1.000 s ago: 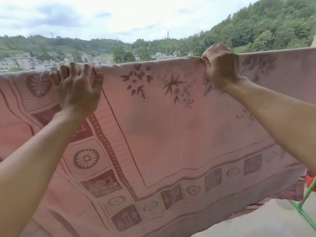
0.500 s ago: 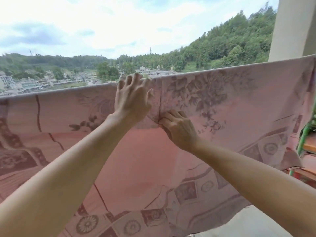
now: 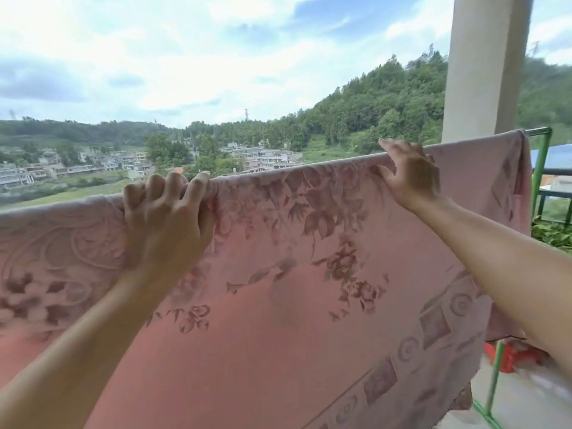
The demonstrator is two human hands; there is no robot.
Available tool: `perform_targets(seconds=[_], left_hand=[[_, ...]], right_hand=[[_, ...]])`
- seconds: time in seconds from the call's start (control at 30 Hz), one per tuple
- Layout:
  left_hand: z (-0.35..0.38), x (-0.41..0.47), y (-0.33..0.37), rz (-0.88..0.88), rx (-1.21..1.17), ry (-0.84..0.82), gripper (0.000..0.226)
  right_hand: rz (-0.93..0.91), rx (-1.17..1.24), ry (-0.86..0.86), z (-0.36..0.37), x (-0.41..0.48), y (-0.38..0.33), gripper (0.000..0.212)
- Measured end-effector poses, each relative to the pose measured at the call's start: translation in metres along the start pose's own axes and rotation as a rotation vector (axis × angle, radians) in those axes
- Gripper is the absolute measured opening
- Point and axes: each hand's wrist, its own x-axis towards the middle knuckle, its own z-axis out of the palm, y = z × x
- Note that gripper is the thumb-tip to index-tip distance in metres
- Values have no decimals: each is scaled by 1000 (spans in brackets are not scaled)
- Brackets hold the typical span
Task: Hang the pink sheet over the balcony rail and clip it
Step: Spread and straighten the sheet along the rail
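Left hand is gripping the pink sheet at the fold around 9 o'clock, fingers curled over the rail; right hand is pinching the top edge toward 2 o'clock. Sheet's draping over the rail, so I'm guessing it's getting spread out. Clipping's next, but I'm seeing no clips.

The one view comes from a wide-angle camera on the person's head. It stands close behind the pink sheet and faces out over the rail at 12 o'clock toward the wooded hills, tilted only slightly down. Both forearms reach in from the bottom corners, near the lens, with the left hand gripping the sheet's top edge at 11 o'clock and the right hand at 1 o'clock. A pale pillar rises at 2 o'clock.
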Motion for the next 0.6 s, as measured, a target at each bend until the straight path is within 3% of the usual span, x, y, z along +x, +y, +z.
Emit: perform_targets(seconds=[0.1,0.33,0.47,0.6], left_hand=[[2,4,0,-42,-8,0,43],[-5,2,17,-144,-38,34,44],[-14,7,34,-245,-70,-12,47],[-13,34,95,-303,-141,14,46]], right_hand=[[-117,81,54,3,19,14,31],[-275,153,293,21,1,49,35],[-411,178,246,55,-46,94,39],[-520,233,190,74,-64,110,25]])
